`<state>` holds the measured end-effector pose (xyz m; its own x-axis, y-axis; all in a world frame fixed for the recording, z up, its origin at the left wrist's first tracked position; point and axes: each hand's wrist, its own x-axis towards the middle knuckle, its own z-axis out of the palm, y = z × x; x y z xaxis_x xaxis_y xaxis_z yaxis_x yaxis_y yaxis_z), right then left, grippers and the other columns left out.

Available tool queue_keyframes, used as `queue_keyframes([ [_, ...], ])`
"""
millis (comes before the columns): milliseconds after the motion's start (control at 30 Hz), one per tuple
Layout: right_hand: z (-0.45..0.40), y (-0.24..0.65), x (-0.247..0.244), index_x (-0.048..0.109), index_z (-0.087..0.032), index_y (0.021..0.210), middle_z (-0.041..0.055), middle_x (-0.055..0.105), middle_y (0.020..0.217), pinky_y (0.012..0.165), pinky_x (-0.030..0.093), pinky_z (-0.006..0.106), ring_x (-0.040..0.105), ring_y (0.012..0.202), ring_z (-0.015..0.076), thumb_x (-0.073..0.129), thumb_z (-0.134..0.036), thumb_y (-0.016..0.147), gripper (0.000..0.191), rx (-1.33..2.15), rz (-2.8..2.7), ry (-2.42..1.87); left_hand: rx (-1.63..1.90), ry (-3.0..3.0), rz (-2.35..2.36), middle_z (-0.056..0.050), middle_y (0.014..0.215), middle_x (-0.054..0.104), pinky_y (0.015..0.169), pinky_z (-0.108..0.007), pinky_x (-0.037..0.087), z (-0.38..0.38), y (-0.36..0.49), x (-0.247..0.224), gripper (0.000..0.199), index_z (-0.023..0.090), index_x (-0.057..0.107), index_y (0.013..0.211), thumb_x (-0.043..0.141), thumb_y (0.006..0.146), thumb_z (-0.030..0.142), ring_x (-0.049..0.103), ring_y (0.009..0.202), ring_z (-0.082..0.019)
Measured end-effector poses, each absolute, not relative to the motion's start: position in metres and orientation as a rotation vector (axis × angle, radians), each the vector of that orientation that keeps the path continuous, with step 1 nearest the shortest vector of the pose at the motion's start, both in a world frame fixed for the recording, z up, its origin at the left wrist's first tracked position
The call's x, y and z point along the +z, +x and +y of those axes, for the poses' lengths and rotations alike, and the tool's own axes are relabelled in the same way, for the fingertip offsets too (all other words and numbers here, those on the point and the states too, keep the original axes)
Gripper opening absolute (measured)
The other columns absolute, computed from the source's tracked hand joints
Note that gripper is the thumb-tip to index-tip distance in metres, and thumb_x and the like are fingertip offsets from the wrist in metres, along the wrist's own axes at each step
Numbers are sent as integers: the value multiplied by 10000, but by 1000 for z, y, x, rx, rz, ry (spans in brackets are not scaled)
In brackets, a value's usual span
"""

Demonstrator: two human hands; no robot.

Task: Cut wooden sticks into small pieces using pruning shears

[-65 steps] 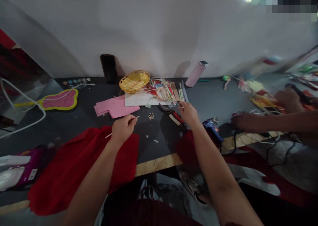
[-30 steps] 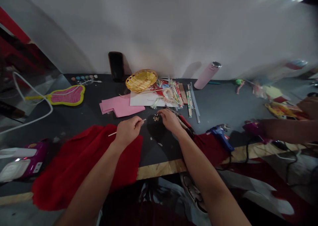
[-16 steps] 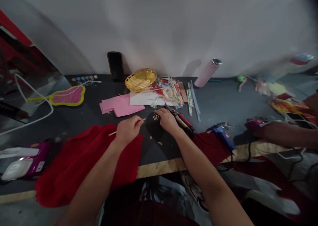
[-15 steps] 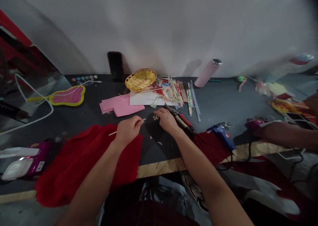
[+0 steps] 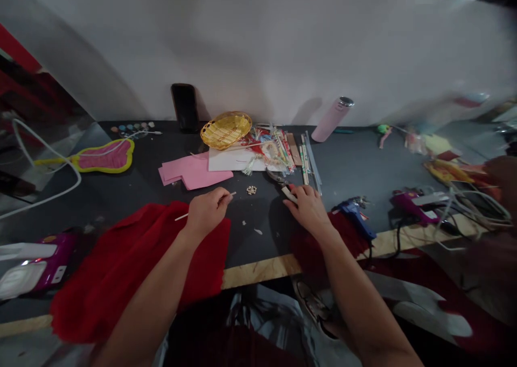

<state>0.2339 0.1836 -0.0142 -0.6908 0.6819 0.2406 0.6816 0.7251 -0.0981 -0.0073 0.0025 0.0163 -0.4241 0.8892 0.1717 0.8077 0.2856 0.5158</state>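
Note:
My left hand (image 5: 207, 213) pinches a thin white stick (image 5: 183, 216) above the edge of a red cloth (image 5: 121, 265). My right hand (image 5: 307, 208) closes over the handles of a pair of metal-jawed shears (image 5: 276, 177), whose pale handle part shows past my fingers. A small cluster of wooden beads (image 5: 251, 190) lies on the dark tabletop (image 5: 258, 221) between my hands, touching neither. Pink foam sheets (image 5: 194, 172) lie beyond my left hand.
Behind the hands are a woven yellow basket (image 5: 225, 130), a white sheet with craft sticks and tassels (image 5: 242, 163), a phone (image 5: 184, 107) and a pink bottle (image 5: 329, 119). A blue glue gun (image 5: 353, 216) and a purple one (image 5: 412, 201) lie to the right.
My right hand has moved right from beside the beads onto the shears' handles. The co-worker's arm has drawn back from the purple glue gun. My left hand and the beads stay put.

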Motion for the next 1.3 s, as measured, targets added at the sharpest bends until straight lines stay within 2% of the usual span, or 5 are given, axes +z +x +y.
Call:
queue_keyframes([
  [233, 187, 237, -23, 574, -157, 921, 129, 609, 898, 834, 406, 389, 546, 890, 255, 449, -325, 900, 211, 64, -2584, -1126, 840, 1606, 2387, -21, 798, 721, 633, -251, 381, 2, -7, 14, 224, 233, 659, 904, 477, 890, 362, 655, 737, -169],
  [433, 180, 229, 22, 497, -216, 828, -23, 528, 664, 557, 462, 270, 535, 592, 138, 606, -515, 776, 323, 1056, -1983, -1134, 859, 1592, 2402, -24, 805, 723, 611, -254, 375, 0, -7, 20, 220, 228, 658, 914, 477, 888, 349, 646, 702, -170],
  [833, 152, 165, 43, 506, -320, 1087, 50, 593, 1194, 648, 545, 404, 632, 934, 233, 572, -439, 754, 360, 2025, -1615, -466, 1413, 1309, 2222, -15, 735, 705, 627, -233, 440, -3, -8, 29, 185, 203, 638, 854, 521, 865, 346, 630, 662, -144],
  [1133, 137, 160, 23, 525, -243, 1206, 108, 462, 1315, 983, 390, 446, 419, 1217, 260, 482, -153, 782, 435, 876, -2348, -425, 1819, 1024, 1885, -40, 778, 706, 693, -246, 485, -4, -7, 32, 220, 163, 656, 911, 628, 806, 354, 637, 750, -155],
  [1300, 130, 153, 15, 534, -230, 1226, 114, 348, 1411, 968, 343, 500, 374, 1186, 311, 500, -98, 707, 536, 342, -2654, -480, 1879, 1004, 1882, -30, 772, 683, 695, -252, 477, -2, -10, 31, 226, 165, 678, 872, 626, 803, 374, 612, 744, -157],
])
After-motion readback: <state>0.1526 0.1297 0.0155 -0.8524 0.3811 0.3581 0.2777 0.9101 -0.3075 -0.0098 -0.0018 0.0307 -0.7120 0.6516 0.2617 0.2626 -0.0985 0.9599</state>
